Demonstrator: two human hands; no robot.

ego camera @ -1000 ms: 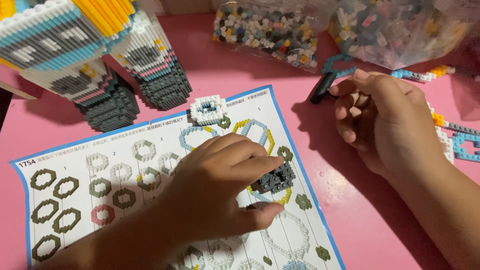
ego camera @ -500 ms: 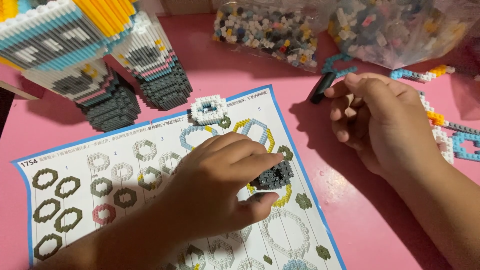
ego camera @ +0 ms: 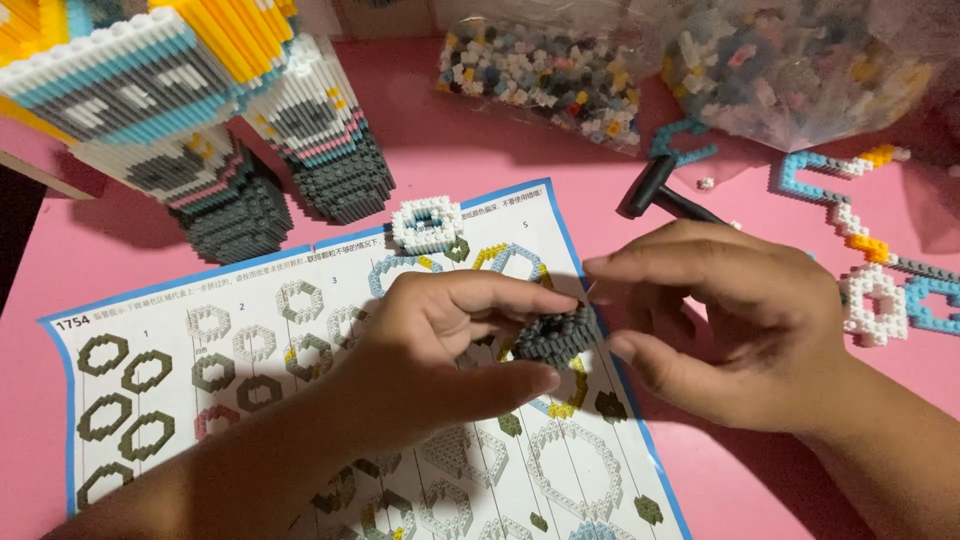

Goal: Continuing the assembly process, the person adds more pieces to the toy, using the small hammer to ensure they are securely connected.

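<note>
My left hand (ego camera: 440, 345) pinches a small dark grey ring of tiny building blocks (ego camera: 552, 337) between thumb and forefinger, just above a printed instruction sheet (ego camera: 250, 330). My right hand (ego camera: 730, 320) hovers close on the right, its fingers spread and curved, with the forefinger tip almost touching the top of the ring. Nothing is visible in the right hand. A white and blue block ring (ego camera: 428, 224) lies at the sheet's top edge.
A tall block figure with dark grey legs (ego camera: 235, 150) stands at the back left on the pink table (ego camera: 480, 150). Two clear bags of loose blocks (ego camera: 545, 75) (ego camera: 790, 65) lie at the back. A black tool (ego camera: 660, 195) and coloured block chains (ego camera: 870, 240) lie at right.
My right hand has moved left from beside the black tool to the dark ring and opened its fingers. My left hand has lifted the ring slightly.
</note>
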